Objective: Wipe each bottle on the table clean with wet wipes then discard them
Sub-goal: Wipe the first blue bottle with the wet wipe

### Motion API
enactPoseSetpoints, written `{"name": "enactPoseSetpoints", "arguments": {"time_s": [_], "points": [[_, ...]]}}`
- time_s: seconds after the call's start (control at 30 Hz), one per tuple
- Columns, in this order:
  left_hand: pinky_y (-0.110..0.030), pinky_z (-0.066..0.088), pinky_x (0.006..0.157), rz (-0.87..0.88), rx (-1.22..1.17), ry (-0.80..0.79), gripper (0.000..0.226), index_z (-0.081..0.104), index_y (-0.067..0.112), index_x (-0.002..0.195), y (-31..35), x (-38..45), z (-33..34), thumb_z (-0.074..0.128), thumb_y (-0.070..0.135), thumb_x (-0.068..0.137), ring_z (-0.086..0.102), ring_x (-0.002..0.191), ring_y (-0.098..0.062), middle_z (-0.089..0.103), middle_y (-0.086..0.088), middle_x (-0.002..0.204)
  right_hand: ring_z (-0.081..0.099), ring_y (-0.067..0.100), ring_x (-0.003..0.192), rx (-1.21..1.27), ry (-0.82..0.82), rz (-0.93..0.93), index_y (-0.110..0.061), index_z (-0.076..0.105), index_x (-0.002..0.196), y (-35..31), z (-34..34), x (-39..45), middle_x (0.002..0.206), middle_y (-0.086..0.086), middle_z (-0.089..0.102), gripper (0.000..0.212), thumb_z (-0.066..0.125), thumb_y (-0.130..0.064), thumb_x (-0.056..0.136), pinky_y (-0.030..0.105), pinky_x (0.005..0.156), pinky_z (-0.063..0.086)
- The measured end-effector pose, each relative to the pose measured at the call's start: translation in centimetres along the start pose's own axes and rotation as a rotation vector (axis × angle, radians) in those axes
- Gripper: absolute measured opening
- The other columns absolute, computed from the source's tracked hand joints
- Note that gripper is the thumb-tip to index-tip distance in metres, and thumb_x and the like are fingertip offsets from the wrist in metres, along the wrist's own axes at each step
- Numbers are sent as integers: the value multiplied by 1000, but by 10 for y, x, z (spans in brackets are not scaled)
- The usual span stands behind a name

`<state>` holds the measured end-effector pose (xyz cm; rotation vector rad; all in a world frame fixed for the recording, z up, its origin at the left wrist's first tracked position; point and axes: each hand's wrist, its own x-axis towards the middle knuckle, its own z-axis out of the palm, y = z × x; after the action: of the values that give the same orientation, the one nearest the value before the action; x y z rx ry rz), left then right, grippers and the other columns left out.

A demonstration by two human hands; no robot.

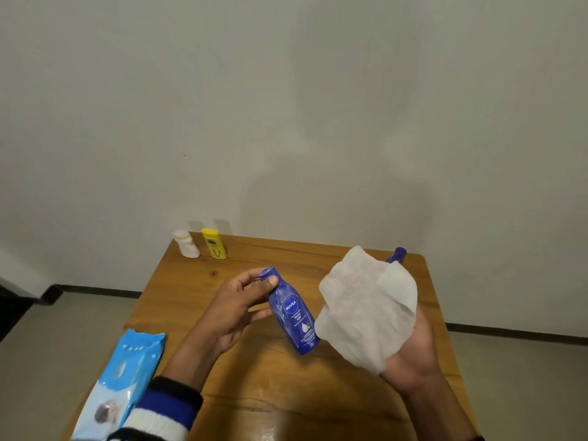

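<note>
Wipes pack (121,380) nearest; left hand (235,310) gripping blue bottle (294,316), right hand (410,358) clutching wipe (369,307).

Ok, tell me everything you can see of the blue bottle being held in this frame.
The blue bottle is glossy dark blue plastic with a narrow neck and a blue cap, printed with a round NIVEA logo and white text. It is held above the wooden table, tilted, cap up and away from the camera, base toward the white wet wipe. The left hand grips its neck and upper body. The wipe, spread over the right hand, lies beside its base; contact is unclear.
</note>
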<state>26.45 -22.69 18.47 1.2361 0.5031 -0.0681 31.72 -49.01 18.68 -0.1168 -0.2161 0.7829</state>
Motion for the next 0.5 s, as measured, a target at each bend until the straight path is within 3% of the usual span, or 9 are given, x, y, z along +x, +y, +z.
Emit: {"name": "enactPoseSetpoints", "arguments": {"time_s": [0.07, 0.13, 0.17, 0.27, 0.3, 0.37, 0.43, 0.5], "points": [[-34, 61, 74, -6, -8, -52, 51, 71, 18, 115, 4, -2, -11, 83, 31, 68, 74, 97, -18, 76, -10, 109, 34, 44, 140, -200, 135, 8, 7, 35, 146, 18, 27, 11, 148, 32, 38, 59, 9, -30, 108, 48, 119, 17], [-35, 61, 76, 1, 3, -99, 50, 73, 19, 111, 8, -4, -22, 85, 35, 64, 73, 96, -17, 77, -9, 107, 60, 33, 119, -319, 284, -67, -5, 57, 135, 36, 34, 14, 130, 20, 60, 50, 29, -33, 104, 41, 100, 49], [-35, 61, 77, 6, 10, -119, 51, 74, 20, 109, 10, -6, -28, 86, 37, 62, 73, 97, -17, 77, -8, 106, 66, 25, 108, -491, 398, -197, -10, 63, 127, 46, 38, 16, 120, 15, 64, 43, 33, -31, 103, 35, 87, 57], [-34, 61, 76, 28, -17, -167, 49, 73, 19, 109, 16, -10, -47, 83, 38, 65, 74, 96, -16, 77, -6, 103, 65, 1, 93, -1407, 549, -537, -25, 62, 108, 85, 55, 31, 102, 6, 65, 23, 41, -18, 104, 13, 76, 51], [-35, 61, 76, 31, -38, -179, 45, 73, 17, 109, 19, -11, -50, 81, 36, 69, 74, 94, -16, 77, -6, 102, 63, -1, 95, -1658, 490, -527, -29, 61, 105, 100, 60, 36, 104, 0, 65, 20, 41, -24, 103, 10, 78, 47], [-33, 61, 73, 29, -112, -227, 30, 74, 13, 105, 22, -13, -61, 73, 30, 80, 73, 87, -16, 76, -6, 98, 48, -4, 127, -2059, 268, -312, -34, 56, 129, 133, 61, 45, 138, -14, 55, 33, 41, -44, 101, 15, 101, 41], [-25, 60, 61, 2, -175, -254, 18, 75, 13, 93, 22, -13, -72, 58, 16, 96, 75, 74, -11, 78, 1, 81, 25, 3, 146, -2290, 147, -198, -36, 42, 147, 160, 52, 47, 160, -10, 29, 49, 39, -52, 100, 26, 116, 31], [-18, 57, 55, -28, -166, -244, 35, 65, 19, 98, 25, -12, -82, 37, 1, 106, 74, 66, -2, 77, 12, 71, 24, 6, 147, -2288, 182, -242, -37, 42, 146, 175, 52, 47, 161, -7, 26, 49, 41, -53, 100, 33, 114, 37]]}}
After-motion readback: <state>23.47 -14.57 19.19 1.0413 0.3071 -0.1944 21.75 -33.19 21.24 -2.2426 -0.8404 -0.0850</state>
